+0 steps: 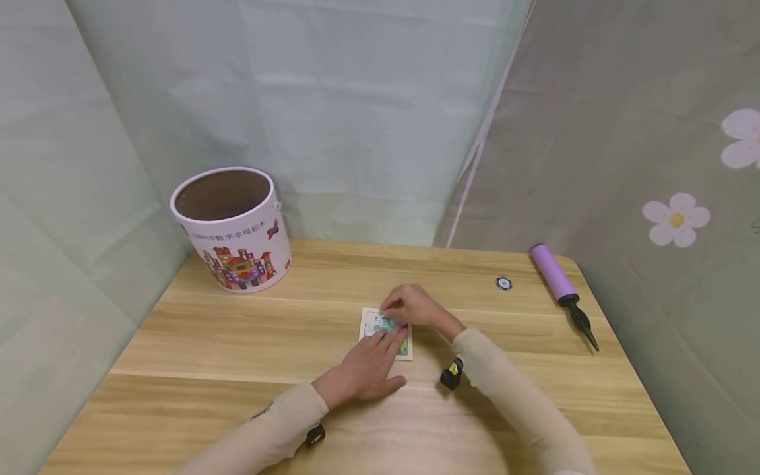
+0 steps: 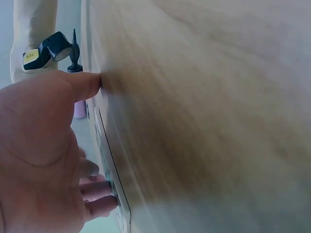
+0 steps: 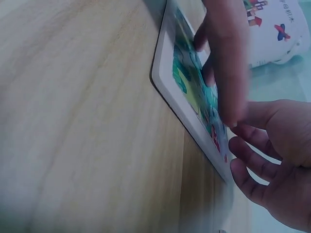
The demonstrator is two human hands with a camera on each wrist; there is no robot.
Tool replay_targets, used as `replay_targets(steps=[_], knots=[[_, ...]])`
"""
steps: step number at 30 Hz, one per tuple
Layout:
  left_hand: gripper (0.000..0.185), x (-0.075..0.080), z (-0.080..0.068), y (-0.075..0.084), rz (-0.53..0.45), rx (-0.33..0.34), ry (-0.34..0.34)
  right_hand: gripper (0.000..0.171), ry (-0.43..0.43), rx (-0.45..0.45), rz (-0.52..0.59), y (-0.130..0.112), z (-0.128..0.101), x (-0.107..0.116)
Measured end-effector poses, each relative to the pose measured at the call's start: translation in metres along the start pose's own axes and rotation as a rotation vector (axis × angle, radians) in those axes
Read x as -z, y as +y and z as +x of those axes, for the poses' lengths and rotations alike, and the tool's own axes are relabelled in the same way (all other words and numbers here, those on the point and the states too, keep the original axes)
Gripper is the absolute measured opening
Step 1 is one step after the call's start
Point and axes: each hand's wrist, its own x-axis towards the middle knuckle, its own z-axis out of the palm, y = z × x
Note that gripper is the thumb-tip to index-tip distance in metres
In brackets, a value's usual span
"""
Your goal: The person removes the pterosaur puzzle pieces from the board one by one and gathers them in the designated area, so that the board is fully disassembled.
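The left hand [image 1: 366,368] rests straight, slightly spread fingers on the picture board [image 3: 188,114], which lies flat on the wooden table [image 1: 267,343]; the right hand [image 1: 411,305] bends its fingers at the board's far edge, whether pinching anything I cannot tell. Beyond the board, a bucket [image 1: 252,247] stands left, a round chip [image 1: 504,284] and purple pump [image 1: 554,272] lie right.
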Motion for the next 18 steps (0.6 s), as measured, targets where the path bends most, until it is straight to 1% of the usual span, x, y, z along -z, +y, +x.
replay_targets(steps=[5,12,18], knots=[[0.078,-0.0009,-0.0002,0.0006,-0.003,0.008,-0.037,0.009,-0.042,0.021,-0.017,-0.0018,0.0045,-0.001],[0.077,0.0001,-0.0015,0.0032,0.001,0.019,-0.037,0.01,-0.081,0.082,-0.053,-0.0025,0.0082,-0.0031],[0.077,-0.0012,-0.0006,0.0028,-0.004,0.003,-0.039,0.009,-0.097,0.071,-0.046,-0.0012,0.0095,-0.0033]])
